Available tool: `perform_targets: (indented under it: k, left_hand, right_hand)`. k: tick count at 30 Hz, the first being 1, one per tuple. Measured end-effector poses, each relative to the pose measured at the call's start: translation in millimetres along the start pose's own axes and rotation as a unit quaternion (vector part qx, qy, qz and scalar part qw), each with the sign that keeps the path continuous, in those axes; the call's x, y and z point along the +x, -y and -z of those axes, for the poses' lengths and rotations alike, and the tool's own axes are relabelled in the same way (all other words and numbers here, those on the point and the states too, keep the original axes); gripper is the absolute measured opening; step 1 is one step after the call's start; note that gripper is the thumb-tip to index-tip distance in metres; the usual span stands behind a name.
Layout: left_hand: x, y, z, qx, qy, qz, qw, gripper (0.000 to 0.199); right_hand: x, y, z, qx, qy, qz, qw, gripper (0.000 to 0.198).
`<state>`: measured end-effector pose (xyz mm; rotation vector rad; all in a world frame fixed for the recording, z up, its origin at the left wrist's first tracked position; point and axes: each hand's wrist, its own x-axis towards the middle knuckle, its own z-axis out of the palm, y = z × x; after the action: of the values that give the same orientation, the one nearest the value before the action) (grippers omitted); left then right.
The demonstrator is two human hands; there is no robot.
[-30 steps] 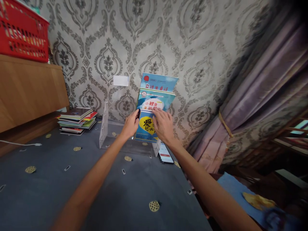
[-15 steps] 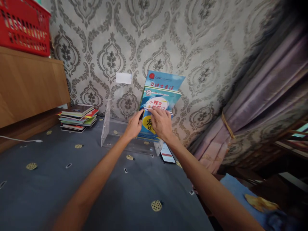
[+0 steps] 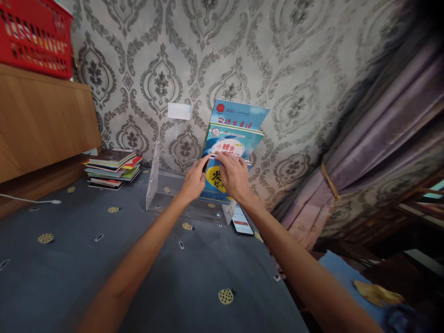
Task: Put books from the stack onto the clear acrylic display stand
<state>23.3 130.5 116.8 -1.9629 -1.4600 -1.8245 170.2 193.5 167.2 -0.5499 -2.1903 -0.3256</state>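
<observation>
Several blue children's books stand leaning back, stepped in height, at the right end of a clear acrylic book rack (image 3: 152, 185). The tallest, a light-blue book (image 3: 239, 111), is at the back, and a blue book with a white oval (image 3: 231, 143) stands ahead of it. In front is a shorter blue book with a yellow circle (image 3: 213, 175). My left hand (image 3: 195, 179) is closed at this front book's left edge, its index fingertip near the top corner. Curled over the top edge and cover is my right hand (image 3: 235, 175); its thumb is partly hidden.
A phone (image 3: 243, 222) with its screen lit lies by the rack's right end. At the left are a stack of books (image 3: 113, 169), a white cable (image 3: 31, 200) and a wooden cabinet (image 3: 45, 115) bearing a red basket (image 3: 38, 39). A tied curtain (image 3: 357, 134) hangs at the right.
Almost nothing differs. Both hands and the books appear shifted very slightly to the right, with the hands keeping the same hold on the front book.
</observation>
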Motion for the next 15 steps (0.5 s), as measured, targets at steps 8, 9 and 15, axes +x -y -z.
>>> perform_targets:
  k: [8, 9, 15]
  left_hand:
    - [3.2, -1.2, 2.7, 0.022, -0.009, -0.009, 1.000, 0.072]
    - [3.1, -1.1, 2.7, 0.027, -0.009, -0.008, 1.000, 0.071]
    - [4.1, 1.3, 5.1, 0.081, -0.006, -0.005, 0.997, 0.059]
  right_hand:
    - [-0.5, 2.3, 1.1, 0.005, -0.011, -0.001, 1.000, 0.039]
    - [-0.6, 2.4, 1.3, 0.007, -0.011, -0.001, 1.000, 0.039]
    - [-1.9, 2.4, 2.6, 0.012, -0.006, -0.005, 1.000, 0.039]
